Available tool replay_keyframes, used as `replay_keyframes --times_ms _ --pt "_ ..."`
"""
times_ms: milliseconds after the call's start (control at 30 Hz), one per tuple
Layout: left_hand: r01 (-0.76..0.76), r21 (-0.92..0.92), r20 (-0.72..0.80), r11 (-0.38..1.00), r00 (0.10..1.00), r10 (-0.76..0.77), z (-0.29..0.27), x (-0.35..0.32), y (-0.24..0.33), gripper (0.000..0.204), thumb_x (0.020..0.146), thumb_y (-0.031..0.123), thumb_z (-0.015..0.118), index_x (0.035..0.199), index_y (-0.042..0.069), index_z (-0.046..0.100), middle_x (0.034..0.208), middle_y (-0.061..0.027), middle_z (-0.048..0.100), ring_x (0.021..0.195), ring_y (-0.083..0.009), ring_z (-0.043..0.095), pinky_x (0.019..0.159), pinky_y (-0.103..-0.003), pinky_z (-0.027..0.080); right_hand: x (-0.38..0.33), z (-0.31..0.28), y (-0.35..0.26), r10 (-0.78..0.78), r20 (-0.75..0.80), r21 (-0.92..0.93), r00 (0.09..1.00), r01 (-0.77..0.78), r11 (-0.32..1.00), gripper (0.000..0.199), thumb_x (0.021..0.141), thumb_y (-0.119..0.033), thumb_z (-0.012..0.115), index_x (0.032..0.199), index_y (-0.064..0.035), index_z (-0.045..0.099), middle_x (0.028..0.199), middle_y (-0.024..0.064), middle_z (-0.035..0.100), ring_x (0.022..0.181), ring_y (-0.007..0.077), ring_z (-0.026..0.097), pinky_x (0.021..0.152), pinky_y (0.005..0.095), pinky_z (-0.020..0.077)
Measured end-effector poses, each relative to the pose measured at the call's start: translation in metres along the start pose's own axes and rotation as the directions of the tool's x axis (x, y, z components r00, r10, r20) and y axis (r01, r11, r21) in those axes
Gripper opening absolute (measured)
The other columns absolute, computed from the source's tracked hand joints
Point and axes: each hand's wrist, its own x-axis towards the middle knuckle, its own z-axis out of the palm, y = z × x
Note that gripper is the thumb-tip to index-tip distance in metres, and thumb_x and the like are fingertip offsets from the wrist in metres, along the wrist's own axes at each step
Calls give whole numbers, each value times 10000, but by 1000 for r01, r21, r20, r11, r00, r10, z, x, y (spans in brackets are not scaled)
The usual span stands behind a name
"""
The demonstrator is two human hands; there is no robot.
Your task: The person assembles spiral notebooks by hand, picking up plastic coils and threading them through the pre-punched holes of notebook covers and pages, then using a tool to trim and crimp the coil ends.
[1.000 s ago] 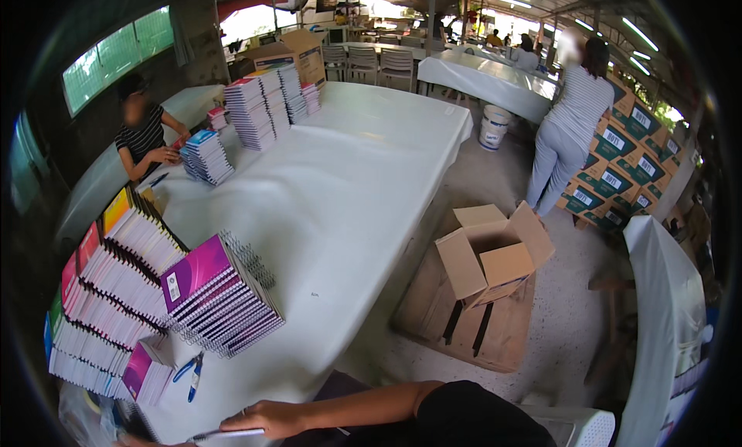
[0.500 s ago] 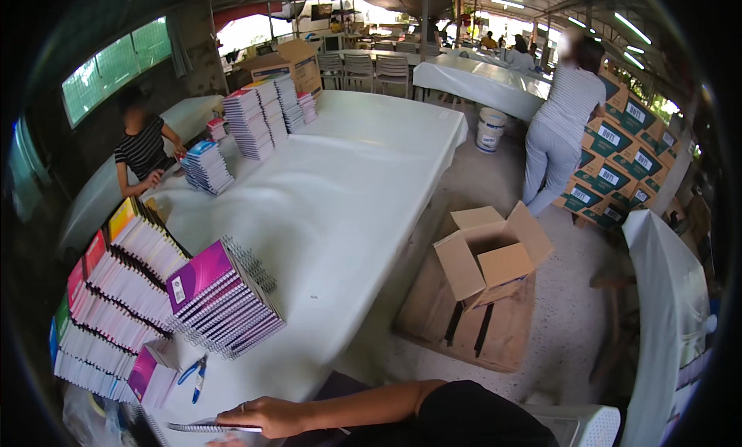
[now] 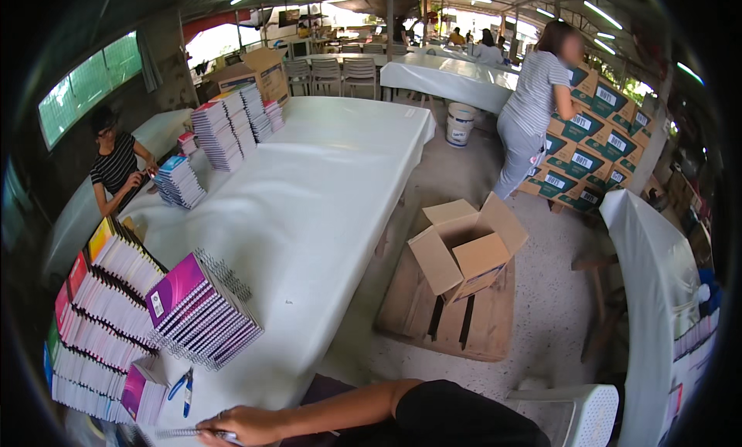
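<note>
Fingers (image 3: 224, 435) of right hand (image 3: 243, 425) pinching spiral notebook (image 3: 182, 432), low left

White tablecloth (image 3: 325, 184), purple notebook stack (image 3: 202, 308) (spiral-bound), brown box (image 3: 468, 250).

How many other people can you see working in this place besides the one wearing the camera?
At least 4: one seated person at the table's left, one standing person by the stacked boxes on the right, and two people far at the back. More may be hidden.
</note>
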Motion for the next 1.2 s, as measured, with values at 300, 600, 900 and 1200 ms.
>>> replay_keyframes --times_ms 300,600,900,1200 --pt "299 -763 254 574 954 -158 -42 65 0 567 856 377 533 1281 23 411 1309 -213 410 1254 -411 329 1027 -566 188 -8 19 114 9 73 8 997 -10 1000 187 608 -87 624 770 5 624 738 222 611 644 335 607 569 374 467" --pt "258 -873 220 413 966 -138 -52 120 -46 257 713 100 706 955 90 622 912 -47 616 835 -228 575 754 -354 370 -4 -10 93 446 49 162 894 -448 879 208 786 -76 658 972 12 628 841 117 669 753 153 610 690 321 471" --pt "283 -831 182 479 952 -247 -53 131 -35 251 713 149 722 954 131 651 888 -18 611 805 -203 559 734 -333 342 -5 -11 85 556 72 209 828 -557 804 184 827 -92 628 979 12 622 812 98 657 721 115 566 672 298 462" --pt "183 -810 212 558 977 -13 -54 136 -41 178 703 163 701 864 117 640 847 -11 621 798 -183 565 749 -332 341 -1 -16 82 602 111 112 791 -612 783 170 780 -48 647 937 11 617 798 110 662 731 124 587 682 296 465"
